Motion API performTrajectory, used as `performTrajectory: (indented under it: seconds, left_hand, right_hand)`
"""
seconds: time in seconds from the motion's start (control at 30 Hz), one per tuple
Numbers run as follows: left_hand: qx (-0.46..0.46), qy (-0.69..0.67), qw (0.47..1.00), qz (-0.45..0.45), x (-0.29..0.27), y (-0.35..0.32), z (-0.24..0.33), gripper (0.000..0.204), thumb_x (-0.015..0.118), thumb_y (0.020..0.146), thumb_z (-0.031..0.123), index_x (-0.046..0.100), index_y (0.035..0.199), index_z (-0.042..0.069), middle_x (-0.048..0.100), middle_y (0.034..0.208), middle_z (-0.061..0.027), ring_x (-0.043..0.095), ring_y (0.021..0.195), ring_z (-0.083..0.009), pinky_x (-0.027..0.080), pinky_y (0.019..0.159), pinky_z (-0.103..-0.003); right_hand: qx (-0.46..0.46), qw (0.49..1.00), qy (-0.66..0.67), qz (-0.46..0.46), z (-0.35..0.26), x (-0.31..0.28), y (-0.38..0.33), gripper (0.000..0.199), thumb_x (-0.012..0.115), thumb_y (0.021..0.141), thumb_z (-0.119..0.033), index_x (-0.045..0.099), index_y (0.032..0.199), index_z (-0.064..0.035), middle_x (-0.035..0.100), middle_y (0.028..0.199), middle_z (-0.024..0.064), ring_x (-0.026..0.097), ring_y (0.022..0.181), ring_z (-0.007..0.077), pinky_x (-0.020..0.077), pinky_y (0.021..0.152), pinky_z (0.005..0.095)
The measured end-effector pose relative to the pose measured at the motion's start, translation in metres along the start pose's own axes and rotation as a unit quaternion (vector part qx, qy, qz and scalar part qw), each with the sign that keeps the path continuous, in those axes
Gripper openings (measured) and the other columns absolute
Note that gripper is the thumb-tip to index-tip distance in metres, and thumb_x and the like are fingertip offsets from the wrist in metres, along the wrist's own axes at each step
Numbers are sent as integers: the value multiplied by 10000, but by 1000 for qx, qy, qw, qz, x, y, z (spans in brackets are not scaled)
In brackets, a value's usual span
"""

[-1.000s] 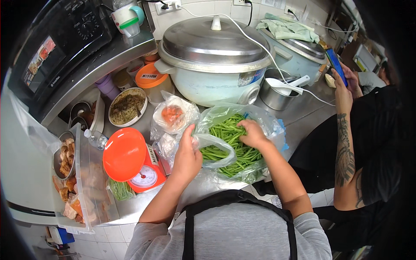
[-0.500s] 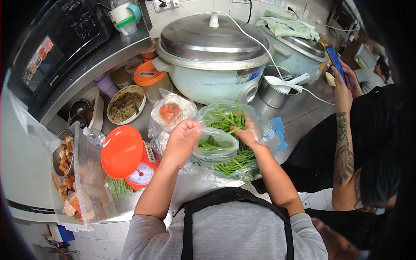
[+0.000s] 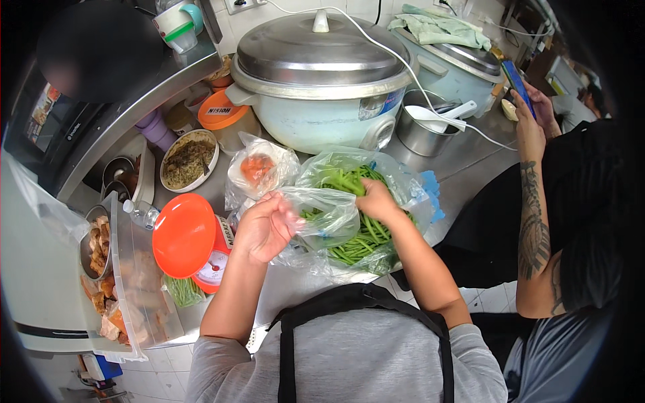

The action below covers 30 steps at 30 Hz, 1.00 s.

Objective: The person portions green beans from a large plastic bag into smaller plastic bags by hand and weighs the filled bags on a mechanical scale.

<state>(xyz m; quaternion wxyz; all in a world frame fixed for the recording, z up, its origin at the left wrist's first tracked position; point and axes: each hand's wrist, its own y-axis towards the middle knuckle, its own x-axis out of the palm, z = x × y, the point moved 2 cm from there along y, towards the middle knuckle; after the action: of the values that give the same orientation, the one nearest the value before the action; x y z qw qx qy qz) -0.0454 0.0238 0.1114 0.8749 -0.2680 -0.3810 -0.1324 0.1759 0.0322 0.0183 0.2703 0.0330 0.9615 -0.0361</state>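
My left hand (image 3: 265, 228) is closed on the rim of a small clear plastic bag (image 3: 326, 211) and holds it up over the steel counter. My right hand (image 3: 377, 200) reaches into a large clear bag of green beans (image 3: 356, 232) that lies open on the counter, its fingers closed among the beans. The small bag hangs between the two hands, just left of the right hand. An orange kitchen scale with a round orange pan (image 3: 185, 235) stands to the left of my left hand.
A big pale-blue rice cooker (image 3: 319, 87) stands behind the bags, a second one (image 3: 457, 67) to its right. A bagged orange food (image 3: 259, 168), a bowl of brown food (image 3: 187, 160) and a clear tub (image 3: 138, 282) sit left. Another person (image 3: 537, 201) at right holds a phone (image 3: 516, 79).
My left hand has lifted the small bag higher and opened it toward the right hand. My right hand has stayed in the bean bag, shifting slightly back.
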Motion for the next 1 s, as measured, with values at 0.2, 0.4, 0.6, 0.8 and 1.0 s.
performTrajectory:
  seconds: [0.2, 0.4, 0.6, 0.8, 1.0]
  left_hand:
    - [-69, -56, 994, -61, -11, 18, -13, 265, 409, 864, 165, 339, 608, 162, 302, 483, 60, 275, 364, -39, 210, 297, -184]
    - [-95, -18, 973, -211, -72, 44, 18, 536, 338, 834, 489, 425, 1111, 39, 370, 624, 3, 305, 457, -85, 270, 379, -212]
    - [-103, 12, 965, -241, -27, 39, 2, 517, 303, 841, 482, 455, 1013, 19, 359, 623, 2, 291, 471, -84, 261, 394, -222]
    - [-77, 33, 974, -213, -20, 31, 9, 456, 291, 851, 463, 460, 897, 42, 359, 614, 1, 297, 468, -88, 266, 396, -220]
    - [-107, 35, 971, -210, -21, 29, 7, 281, 362, 863, 308, 402, 684, 96, 359, 582, -2, 315, 451, -94, 296, 392, -220]
  right_hand:
    - [126, 962, -243, 12, 41, 0, 0, 533, 586, 665, -248, 442, 1150, -81, 410, 1181, 184, 407, 1066, 326, 344, 898, 411]
    - [-83, 978, -151, 121, 39, 59, 1, 351, 558, 637, -90, 519, 979, -20, 530, 949, 200, 505, 910, 327, 401, 788, 405]
    - [31, 983, -182, 0, 7, -1, -48, 343, 584, 596, -140, 523, 914, -27, 576, 769, 154, 563, 778, 307, 437, 696, 396]
    - [-45, 972, 54, 223, -4, -16, -42, 404, 569, 604, -107, 476, 989, -25, 550, 806, 178, 538, 793, 325, 431, 695, 385]
    - [-76, 973, 37, 214, 16, 4, -68, 410, 564, 595, -91, 496, 990, -7, 556, 807, 182, 543, 791, 330, 430, 696, 381]
